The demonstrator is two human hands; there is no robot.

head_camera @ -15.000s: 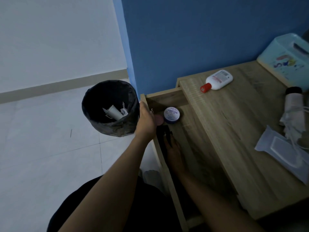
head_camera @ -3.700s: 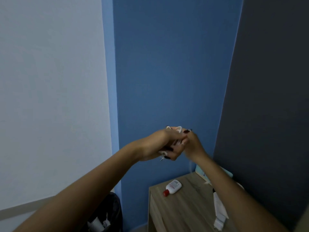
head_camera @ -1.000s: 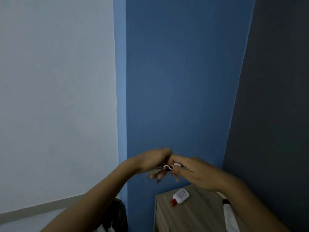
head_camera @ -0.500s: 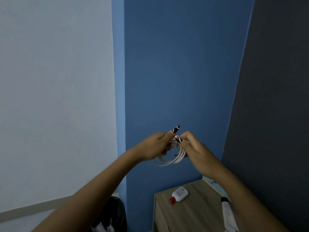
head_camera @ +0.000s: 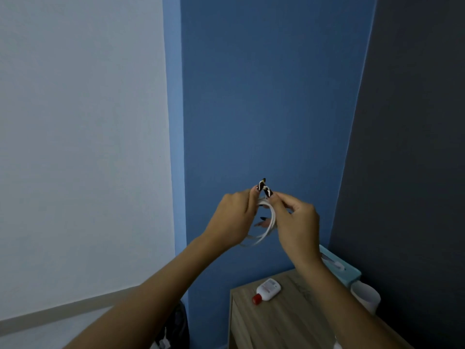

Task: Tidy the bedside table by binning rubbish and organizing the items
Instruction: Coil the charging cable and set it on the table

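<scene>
A coiled white cable [head_camera: 267,229] hangs in loops between both hands, raised in front of the blue wall well above the table. My left hand [head_camera: 234,217] and my right hand [head_camera: 297,224] both pinch the top of the coil, thumbs touching. Below lies the wooden bedside table [head_camera: 281,323] with a white bottle with a red cap [head_camera: 267,290] on its side near the back left corner.
A light blue tissue box [head_camera: 339,269] and a white cup [head_camera: 364,297] stand at the table's back right against the dark wall. The black bin [head_camera: 176,328] sits on the floor left of the table, mostly hidden by my left arm.
Over the last second the hands rose from low in front of the wall and the cable now hangs as a neat coil. In the last half second almost nothing moved.
</scene>
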